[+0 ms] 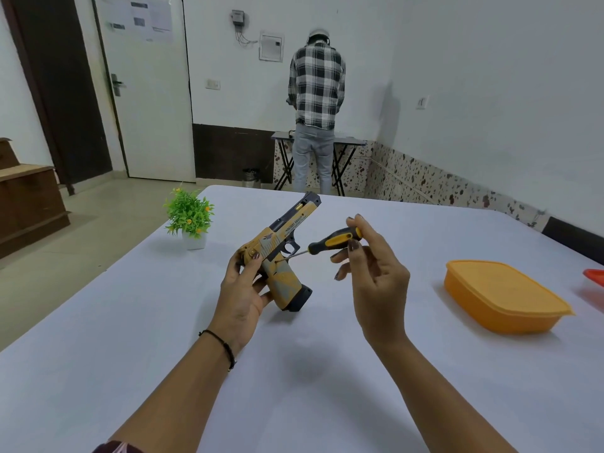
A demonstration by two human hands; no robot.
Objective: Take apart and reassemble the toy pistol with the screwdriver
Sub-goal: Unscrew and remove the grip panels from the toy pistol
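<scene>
A tan and dark grey toy pistol [283,238] is held above the white table [294,371], barrel pointing up and away. My left hand [243,291] grips its rear and grip from the left, thumb on the back of the slide. My right hand [372,273] pinches the black and yellow handle of a screwdriver [333,240] between thumb and fingertips. The thin metal shaft slants down to the left, and its tip touches the top of the pistol's grip just behind the trigger.
A small green potted plant [189,217] stands at the table's far left. An orange lidded box [503,295] sits on the right, with a red item [596,277] at the right edge. A person in a checked shirt [317,103] stands at a far table, back turned.
</scene>
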